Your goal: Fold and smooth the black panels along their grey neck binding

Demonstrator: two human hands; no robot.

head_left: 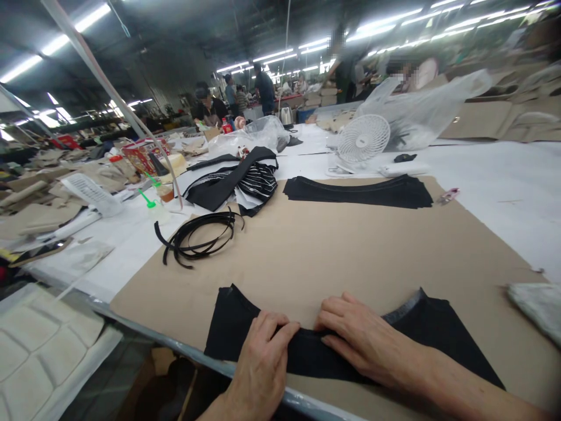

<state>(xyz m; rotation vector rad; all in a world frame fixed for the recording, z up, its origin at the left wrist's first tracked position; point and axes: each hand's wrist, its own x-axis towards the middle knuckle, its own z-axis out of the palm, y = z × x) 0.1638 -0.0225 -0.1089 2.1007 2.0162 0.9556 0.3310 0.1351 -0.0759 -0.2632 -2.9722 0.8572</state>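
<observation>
A black fabric piece (342,356) with a curved upper edge lies on the brown sheet (350,251) near the table's front. My left hand (267,351) pinches that edge just left of its middle. Close by on the right, my right hand (350,333) has its fingers and thumb closed on the same edge. A darker, shiny strip (405,307) shows along the edge to the right of my right hand. The fabric under my palms is hidden.
A coil of black strips (199,234) lies left on the sheet. Behind are a stack of black curved pieces (359,190), a heap of black and striped pieces (241,181), a white fan (363,140) and green-tipped bottles (151,204). Other people are in the background.
</observation>
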